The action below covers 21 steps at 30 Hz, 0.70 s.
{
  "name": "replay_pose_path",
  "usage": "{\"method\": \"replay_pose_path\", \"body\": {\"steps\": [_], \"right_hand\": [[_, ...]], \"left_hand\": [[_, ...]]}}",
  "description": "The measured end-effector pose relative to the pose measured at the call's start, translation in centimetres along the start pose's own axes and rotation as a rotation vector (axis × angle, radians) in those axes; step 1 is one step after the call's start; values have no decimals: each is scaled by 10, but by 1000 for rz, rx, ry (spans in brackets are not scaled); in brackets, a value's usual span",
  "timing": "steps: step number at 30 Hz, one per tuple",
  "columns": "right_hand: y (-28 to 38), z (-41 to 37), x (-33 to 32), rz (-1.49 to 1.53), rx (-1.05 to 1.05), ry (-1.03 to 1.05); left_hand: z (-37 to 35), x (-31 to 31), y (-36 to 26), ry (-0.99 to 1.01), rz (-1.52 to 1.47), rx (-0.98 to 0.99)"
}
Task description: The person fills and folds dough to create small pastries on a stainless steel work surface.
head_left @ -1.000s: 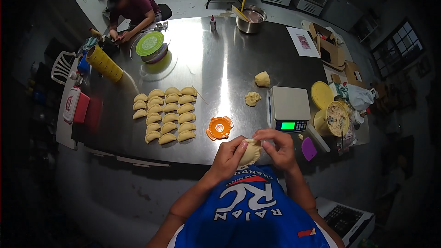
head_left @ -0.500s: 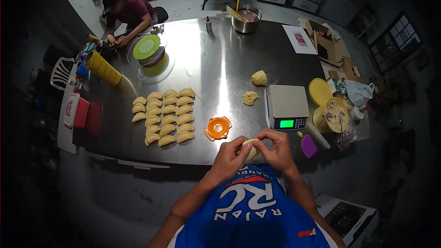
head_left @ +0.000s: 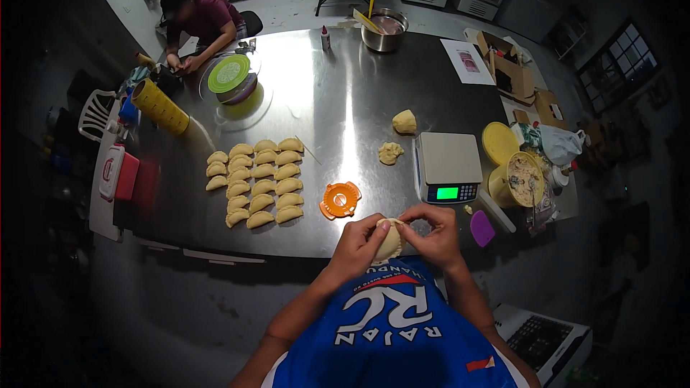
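A pale half-moon dumpling [head_left: 389, 243] with a crimped edge is held between both hands at the table's front edge. My left hand [head_left: 359, 244] pinches its left side, thumb on the dough. My right hand [head_left: 435, 236] pinches the upper right rim between thumb and fingers. Just beyond the hands lies an orange dumpling mould [head_left: 340, 200]. Rows of shaped dumplings [head_left: 263, 186] rest to its left. A small flattened dough piece [head_left: 390, 153] and a rounder dough lump [head_left: 404, 122] sit farther back.
A digital scale [head_left: 448, 162] stands right of the dough. Beside it are a yellow tub of filling [head_left: 520, 178], its lid [head_left: 499, 142] and a purple scraper [head_left: 482, 228]. A steel pot [head_left: 384, 31] is at the back. Another person [head_left: 208, 21] sits at the far left.
The dumpling has turned in my hands, so more of its face and crimped edge shows. My right hand has shifted slightly along the rim.
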State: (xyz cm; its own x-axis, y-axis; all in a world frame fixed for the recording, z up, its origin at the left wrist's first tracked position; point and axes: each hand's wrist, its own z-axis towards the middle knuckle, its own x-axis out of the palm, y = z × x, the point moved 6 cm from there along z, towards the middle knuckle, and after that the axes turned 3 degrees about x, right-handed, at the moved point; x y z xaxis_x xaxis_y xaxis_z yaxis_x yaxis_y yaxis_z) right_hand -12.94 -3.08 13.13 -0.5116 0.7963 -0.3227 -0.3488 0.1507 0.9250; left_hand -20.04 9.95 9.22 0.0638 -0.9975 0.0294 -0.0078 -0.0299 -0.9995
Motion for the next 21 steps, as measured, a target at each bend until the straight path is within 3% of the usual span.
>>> {"method": "replay_pose_path", "body": {"steps": [1, 6, 16, 21], "right_hand": [[2, 0, 0, 0, -1, 1], [34, -3, 1, -338, -445, 54], [41, -1, 0, -517, -551, 131], [42, 0, -3, -519, -559, 265]], "left_hand": [[0, 0, 1, -1, -53, -2], [0, 0, -7, 26, -56, 20], [1, 7, -8, 19, -119, -7], [1, 9, -5, 28, -119, -7]]}}
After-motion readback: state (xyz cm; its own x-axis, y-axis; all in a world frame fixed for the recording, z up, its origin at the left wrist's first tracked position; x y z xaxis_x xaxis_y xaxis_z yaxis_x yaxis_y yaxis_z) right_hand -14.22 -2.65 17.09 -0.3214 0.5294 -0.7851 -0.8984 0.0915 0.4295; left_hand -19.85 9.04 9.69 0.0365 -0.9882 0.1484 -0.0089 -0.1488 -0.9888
